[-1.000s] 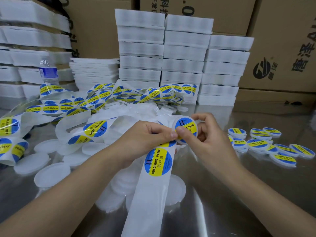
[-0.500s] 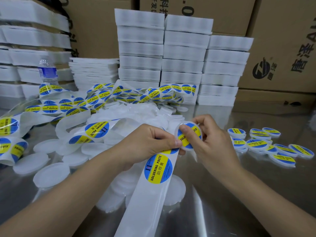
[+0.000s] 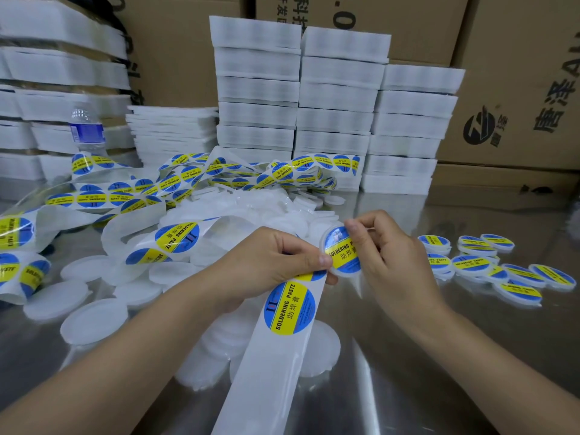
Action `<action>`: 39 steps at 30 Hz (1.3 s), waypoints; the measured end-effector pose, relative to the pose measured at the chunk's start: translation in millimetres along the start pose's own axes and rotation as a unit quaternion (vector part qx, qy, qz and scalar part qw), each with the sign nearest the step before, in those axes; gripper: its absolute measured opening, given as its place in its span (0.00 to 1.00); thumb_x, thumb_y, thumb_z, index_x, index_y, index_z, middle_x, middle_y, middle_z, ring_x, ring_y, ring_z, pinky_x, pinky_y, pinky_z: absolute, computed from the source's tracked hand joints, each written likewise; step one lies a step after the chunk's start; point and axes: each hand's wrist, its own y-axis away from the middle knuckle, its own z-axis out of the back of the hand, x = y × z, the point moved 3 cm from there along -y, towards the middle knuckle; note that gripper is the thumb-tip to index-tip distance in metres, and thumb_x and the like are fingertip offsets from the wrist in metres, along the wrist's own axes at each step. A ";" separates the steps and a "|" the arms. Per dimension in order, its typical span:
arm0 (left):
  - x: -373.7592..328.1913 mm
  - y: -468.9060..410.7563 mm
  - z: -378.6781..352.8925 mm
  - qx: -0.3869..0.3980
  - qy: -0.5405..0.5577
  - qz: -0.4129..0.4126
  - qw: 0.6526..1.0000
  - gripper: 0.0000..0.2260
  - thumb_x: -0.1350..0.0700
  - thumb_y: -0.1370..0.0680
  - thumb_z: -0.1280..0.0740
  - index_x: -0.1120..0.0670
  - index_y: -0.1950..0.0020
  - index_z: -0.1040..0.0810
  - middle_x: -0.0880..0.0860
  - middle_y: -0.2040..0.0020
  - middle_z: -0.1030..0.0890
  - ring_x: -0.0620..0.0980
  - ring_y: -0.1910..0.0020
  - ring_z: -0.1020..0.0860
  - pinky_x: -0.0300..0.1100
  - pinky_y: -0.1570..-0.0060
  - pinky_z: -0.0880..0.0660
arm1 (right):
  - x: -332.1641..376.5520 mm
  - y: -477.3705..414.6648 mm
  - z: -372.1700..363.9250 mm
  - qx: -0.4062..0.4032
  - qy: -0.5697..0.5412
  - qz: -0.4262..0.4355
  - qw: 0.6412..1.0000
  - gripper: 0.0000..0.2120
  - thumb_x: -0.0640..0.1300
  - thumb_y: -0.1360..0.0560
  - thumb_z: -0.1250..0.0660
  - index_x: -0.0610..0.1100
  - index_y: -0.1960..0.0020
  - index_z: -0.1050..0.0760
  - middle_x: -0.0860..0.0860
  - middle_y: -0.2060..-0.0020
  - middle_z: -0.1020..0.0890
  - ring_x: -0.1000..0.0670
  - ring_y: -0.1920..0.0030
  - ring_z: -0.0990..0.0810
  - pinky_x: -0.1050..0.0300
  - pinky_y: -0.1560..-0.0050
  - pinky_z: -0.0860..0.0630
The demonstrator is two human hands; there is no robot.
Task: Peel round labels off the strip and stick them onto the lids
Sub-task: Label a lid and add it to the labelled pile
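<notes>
Your soldering-paste label (image 3: 342, 254) now sits on the white lid (image 3: 322, 244) instead of hanging from your fingertips.
Your right hand (image 3: 387, 257) pinches the lid, thumb pressing the label's top edge; your left hand (image 3: 270, 262) grips the label strip (image 3: 279, 365) just beside it, thumb touching the rim. Judging by this, one smoothing press remains before it joins the labelled lids (image 3: 502, 273) on the worktop (image 3: 470, 356).

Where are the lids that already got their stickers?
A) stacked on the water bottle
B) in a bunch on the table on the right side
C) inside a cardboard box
B: the labelled lids lie loosely on the shiny table, to the right of the right hand, which holds one more lid.
</notes>
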 end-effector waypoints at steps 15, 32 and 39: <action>0.8 -1.4 0.6 0.002 -0.003 -0.010 1.000 0.15 0.44 0.37 0.29 0.53 0.59 0.14 0.50 0.59 0.14 0.41 0.58 0.18 0.32 0.52 0.23 | -0.5 -0.8 1.2 -0.006 0.009 0.010 1.000 0.09 0.48 0.21 0.41 0.54 0.60 0.32 0.58 0.77 0.28 0.61 0.70 0.28 0.66 0.68 0.35; 0.4 -1.4 2.1 -0.002 -0.009 -0.013 1.000 0.12 0.44 0.36 0.30 0.50 0.60 0.14 0.49 0.58 0.14 0.41 0.57 0.17 0.30 0.55 0.23 | -0.3 -0.9 2.6 -0.007 0.014 0.014 1.000 0.09 0.48 0.21 0.43 0.54 0.60 0.33 0.55 0.74 0.26 0.54 0.66 0.27 0.64 0.68 0.35; 3.0 -3.8 8.7 -0.067 0.004 -0.001 0.998 0.06 0.55 0.26 0.30 0.50 0.61 0.14 0.50 0.59 0.14 0.43 0.56 0.17 0.31 0.57 0.23 | 2.6 -2.9 5.5 0.043 0.003 0.034 0.999 0.12 0.60 0.24 0.42 0.56 0.45 0.27 0.57 0.69 0.24 0.55 0.66 0.26 0.65 0.67 0.33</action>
